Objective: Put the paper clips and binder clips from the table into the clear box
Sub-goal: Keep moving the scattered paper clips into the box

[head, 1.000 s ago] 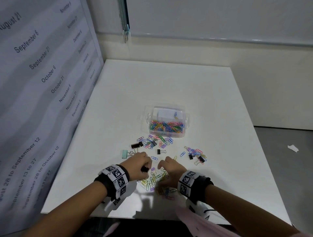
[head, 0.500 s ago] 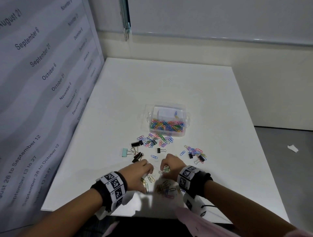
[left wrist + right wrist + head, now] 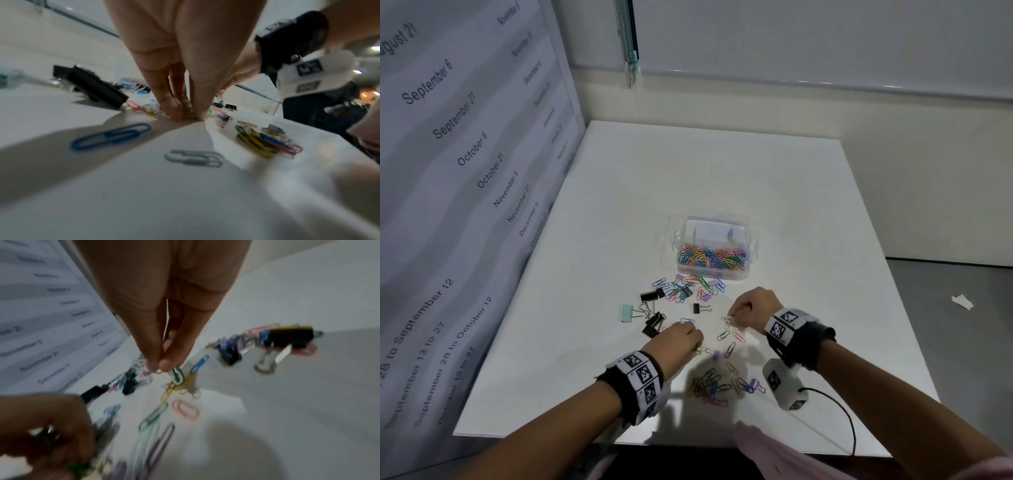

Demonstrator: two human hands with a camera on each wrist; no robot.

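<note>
The clear box (image 3: pixel 751 245) stands mid-table, holding several coloured paper clips. Loose paper clips (image 3: pixel 688 287) and black binder clips (image 3: pixel 654 323) lie scattered in front of it. Another heap of paper clips (image 3: pixel 714 387) lies near the front edge. My left hand (image 3: pixel 698 344) is down on the table. In the left wrist view its fingertips (image 3: pixel 170 112) pinch a yellowish clip (image 3: pixel 188 114) on the surface. To the right, just above the table, my right hand (image 3: pixel 732 317) pinches a green and white paper clip (image 3: pixel 176 376) that hangs from its fingertips (image 3: pixel 164 365).
A teal binder clip (image 3: pixel 627 312) and a small black one (image 3: pixel 698 307) lie left of my hands. A printed date panel (image 3: pixel 465 171) walls the table's left side. The white table (image 3: pixel 722 171) stretches behind the box. A cable (image 3: pixel 842 418) trails off my right wrist.
My right hand has moved right and away from the left hand, lifting a clip. The left hand has shifted slightly right and stays low on the table.
</note>
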